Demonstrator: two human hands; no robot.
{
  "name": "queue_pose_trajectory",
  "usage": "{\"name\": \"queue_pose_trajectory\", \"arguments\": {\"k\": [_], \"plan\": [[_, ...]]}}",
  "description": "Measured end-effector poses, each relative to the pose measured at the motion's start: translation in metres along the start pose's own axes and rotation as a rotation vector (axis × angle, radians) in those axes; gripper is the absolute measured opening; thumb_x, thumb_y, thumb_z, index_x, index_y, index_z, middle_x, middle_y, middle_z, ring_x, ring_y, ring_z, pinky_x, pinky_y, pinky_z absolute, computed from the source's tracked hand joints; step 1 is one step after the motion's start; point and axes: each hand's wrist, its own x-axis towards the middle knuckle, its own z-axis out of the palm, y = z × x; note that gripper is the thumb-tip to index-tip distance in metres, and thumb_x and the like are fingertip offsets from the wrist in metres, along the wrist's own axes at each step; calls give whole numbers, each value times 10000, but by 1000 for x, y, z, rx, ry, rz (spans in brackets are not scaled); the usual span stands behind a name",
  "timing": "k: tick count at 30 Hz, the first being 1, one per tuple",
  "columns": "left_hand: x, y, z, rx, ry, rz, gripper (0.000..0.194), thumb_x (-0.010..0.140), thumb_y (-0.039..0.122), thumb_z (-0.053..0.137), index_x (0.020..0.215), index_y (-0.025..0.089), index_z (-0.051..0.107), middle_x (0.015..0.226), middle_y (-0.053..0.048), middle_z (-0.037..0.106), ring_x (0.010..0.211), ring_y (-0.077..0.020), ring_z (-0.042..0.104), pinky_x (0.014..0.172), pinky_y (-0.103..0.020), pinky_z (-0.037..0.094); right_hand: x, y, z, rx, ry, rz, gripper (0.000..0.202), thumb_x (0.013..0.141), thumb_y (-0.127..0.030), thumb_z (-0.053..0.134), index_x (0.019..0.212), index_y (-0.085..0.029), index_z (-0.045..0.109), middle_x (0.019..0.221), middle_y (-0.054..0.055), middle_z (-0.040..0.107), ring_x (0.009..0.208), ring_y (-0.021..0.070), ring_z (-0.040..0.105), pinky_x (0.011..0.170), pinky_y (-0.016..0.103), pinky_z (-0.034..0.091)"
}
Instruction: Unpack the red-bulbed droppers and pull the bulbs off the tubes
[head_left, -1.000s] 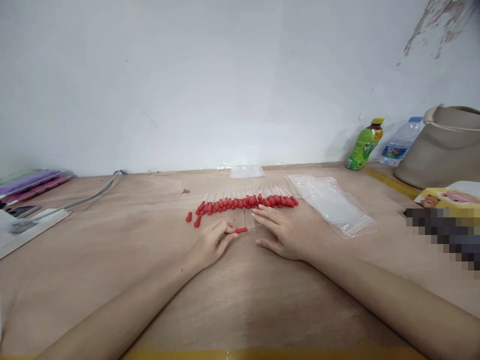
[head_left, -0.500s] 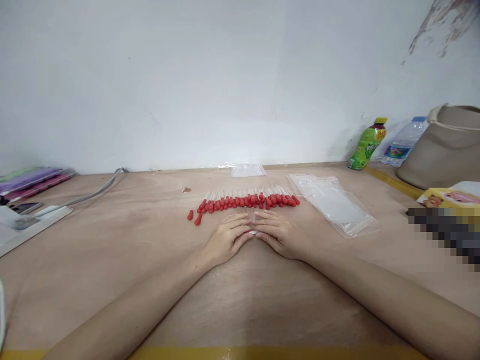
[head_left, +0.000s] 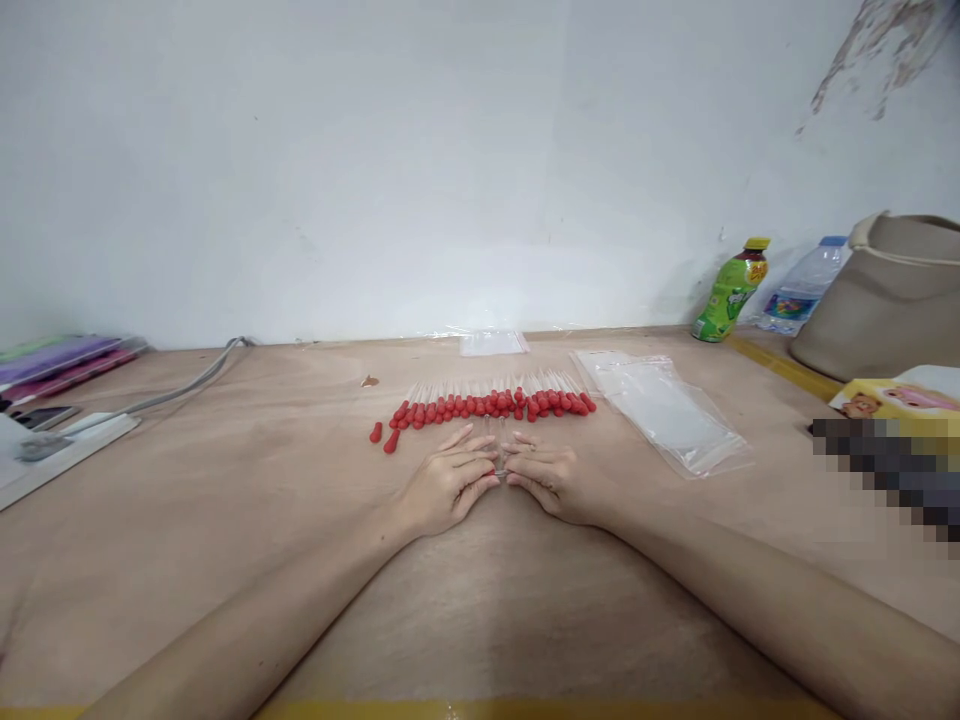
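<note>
Shifted left hand (head_left: 450, 488) inward since a second ago, now nearly meeting right hand (head_left: 551, 480). Can't make out most of red-and-clear dropper (head_left: 501, 474), covered by fingertips. Holding fingers narrow on both hands, pinching it between them. Keeping backs up, low over surface (head_left: 495, 610), angled inward, just nearer than red-bulbed droppers (head_left: 480, 405).

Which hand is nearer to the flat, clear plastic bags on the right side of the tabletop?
Right. The right hand is left of the bags, apart from them; the left hand is farther away, beyond the right hand.
</note>
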Motion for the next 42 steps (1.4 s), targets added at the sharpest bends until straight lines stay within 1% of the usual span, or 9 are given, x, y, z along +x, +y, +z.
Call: {"name": "queue_pose_trajectory", "arguments": {"k": [15,24,27,30,33,34,37,40,42], "plan": [[-5,1,-3,-7,-17,6,176,854,179,462,953,146,603,1055,-83,650,1156,-201,490,1053,-448,306,-3,-1,-4,-102,67,-108,191,872,-153,429,946,-130,605,979,106,668,1030,163,578,990,355,425],[-6,1,-4,8,3,43,159,854,194,475,938,154,604,1029,-71,661,1124,-203,519,1017,-436,362,-10,1,-5,-98,34,-102,180,856,-134,458,965,-142,601,987,79,662,1087,151,536,1009,341,403],[-12,-2,-8,18,34,9,147,855,177,471,923,153,600,1020,-70,663,1110,-202,529,1003,-428,378,-15,6,-11,-112,35,-69,208,868,-150,436,991,-155,603,993,62,660,1088,149,534,997,340,409],[-20,-8,-16,53,84,-68,136,851,179,483,910,168,605,984,-58,665,1043,-193,566,932,-387,436,-15,7,-26,-239,29,96,225,876,-211,432,947,-190,644,944,49,671,985,170,587,895,341,462],[-24,-18,-25,136,165,-183,141,835,247,518,896,182,628,900,-54,636,858,-165,590,759,-307,490,-2,-1,-42,-417,-33,303,248,874,-293,442,910,-232,680,760,34,667,728,151,613,679,287,470],[-24,-22,-29,176,208,-249,163,833,273,516,900,186,636,870,-53,613,806,-158,576,715,-295,487,4,-5,-46,-442,-101,322,255,875,-306,437,967,-242,666,782,33,668,728,149,606,669,279,453],[-26,-37,-46,283,291,-534,247,843,336,462,920,196,651,824,-54,546,784,-170,540,675,-294,471,25,-21,-54,-490,-167,395,272,876,-262,420,1036,-219,636,846,43,679,752,153,601,691,271,416],[-31,-51,-62,274,254,-823,303,831,356,431,981,193,637,813,-54,530,761,-178,550,656,-299,469,41,-34,-58,-525,-197,505,225,845,-219,451,948,-171,646,855,71,681,723,171,597,652,270,399],[-37,-59,-66,234,246,-934,337,800,361,453,1048,185,598,808,-47,547,701,-167,562,630,-292,468,44,-37,-57,-528,-215,523,194,834,-197,454,838,-162,644,813,76,675,684,170,586,621,267,385]]}}
